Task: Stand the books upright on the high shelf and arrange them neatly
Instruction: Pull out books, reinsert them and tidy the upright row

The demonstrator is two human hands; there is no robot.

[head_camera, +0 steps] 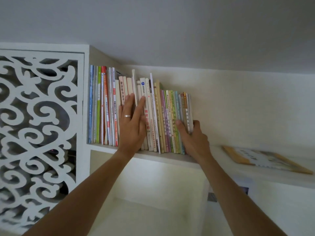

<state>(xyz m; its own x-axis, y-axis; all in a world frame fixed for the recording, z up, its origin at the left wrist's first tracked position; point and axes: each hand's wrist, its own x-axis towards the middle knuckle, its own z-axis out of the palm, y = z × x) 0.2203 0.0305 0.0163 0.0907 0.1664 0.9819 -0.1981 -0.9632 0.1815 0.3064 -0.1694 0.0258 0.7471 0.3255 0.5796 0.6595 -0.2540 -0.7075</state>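
Observation:
A row of thin upright books (158,116) fills the left part of the high white shelf (170,158). The books lean slightly right at the row's right end. My left hand (132,123), with a ring, lies flat with straight fingers against the spines in the middle of the row. My right hand (193,135) grips the last few books at the right end, thumb on the spines and fingers round the outer cover. One more book (265,159) lies flat on the shelf to the right, apart from the row.
A white carved lattice panel (37,125) stands left of the shelf, beside the first books. The ceiling hangs close above the shelf. The wall behind the shelf is pale. Bare shelf shows between the row and the flat book.

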